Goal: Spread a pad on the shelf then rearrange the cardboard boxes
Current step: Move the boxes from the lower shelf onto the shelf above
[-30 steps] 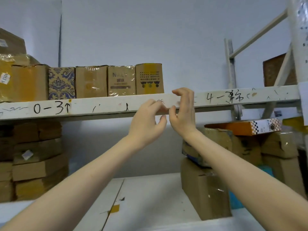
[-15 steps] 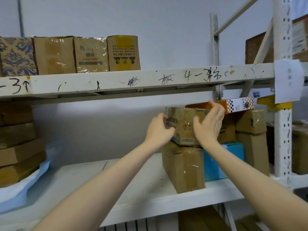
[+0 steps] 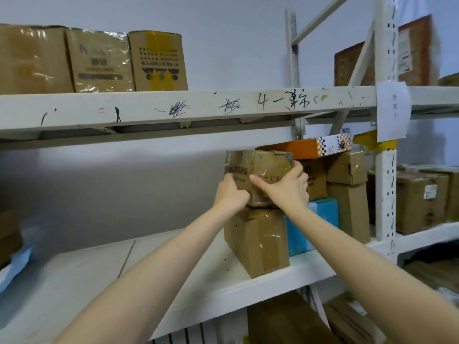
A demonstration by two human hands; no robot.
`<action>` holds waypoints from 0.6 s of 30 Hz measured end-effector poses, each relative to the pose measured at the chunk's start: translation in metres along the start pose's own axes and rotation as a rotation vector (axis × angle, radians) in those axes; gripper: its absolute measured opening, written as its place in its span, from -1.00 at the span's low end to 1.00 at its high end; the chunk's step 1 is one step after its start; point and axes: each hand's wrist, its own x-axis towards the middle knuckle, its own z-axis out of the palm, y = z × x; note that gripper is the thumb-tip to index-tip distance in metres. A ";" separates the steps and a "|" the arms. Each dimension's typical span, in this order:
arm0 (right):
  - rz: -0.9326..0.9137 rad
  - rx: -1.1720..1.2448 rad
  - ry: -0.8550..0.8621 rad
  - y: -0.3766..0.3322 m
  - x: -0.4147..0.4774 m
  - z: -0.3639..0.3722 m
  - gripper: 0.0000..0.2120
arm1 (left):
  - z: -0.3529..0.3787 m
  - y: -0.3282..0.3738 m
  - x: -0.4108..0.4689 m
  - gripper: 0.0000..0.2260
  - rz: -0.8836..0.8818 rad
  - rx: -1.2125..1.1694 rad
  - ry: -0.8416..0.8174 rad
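The taped cardboard box [image 3: 258, 167] you're holding is brown, creased under glossy wrap, with blue printed characters on its front. It sits atop a taller brown box [image 3: 258, 242] on the white shelf [image 3: 193, 276], just beside a blue box [image 3: 323, 209]. Your left hand [image 3: 231, 194] is curled closed around its lower left corner; your right hand [image 3: 285, 187] clamps its right side, thumb stretched across the front, both arms reaching up and forward
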 end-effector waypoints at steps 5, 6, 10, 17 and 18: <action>0.089 -0.081 -0.029 -0.013 0.000 0.009 0.31 | -0.013 -0.018 -0.003 -0.49 -0.030 -0.072 -0.003; 0.102 -0.079 -0.020 -0.014 -0.002 0.011 0.30 | -0.018 -0.022 -0.003 -0.51 -0.026 -0.077 -0.004; 0.103 -0.058 0.044 -0.020 -0.008 0.012 0.25 | -0.032 -0.026 -0.005 -0.54 -0.011 -0.110 -0.002; 0.053 0.098 0.105 -0.028 -0.024 0.017 0.20 | -0.043 -0.024 -0.016 -0.44 -0.003 -0.152 -0.009; 0.031 0.104 0.123 -0.029 -0.027 0.018 0.20 | -0.043 -0.022 -0.017 -0.45 0.003 -0.170 -0.010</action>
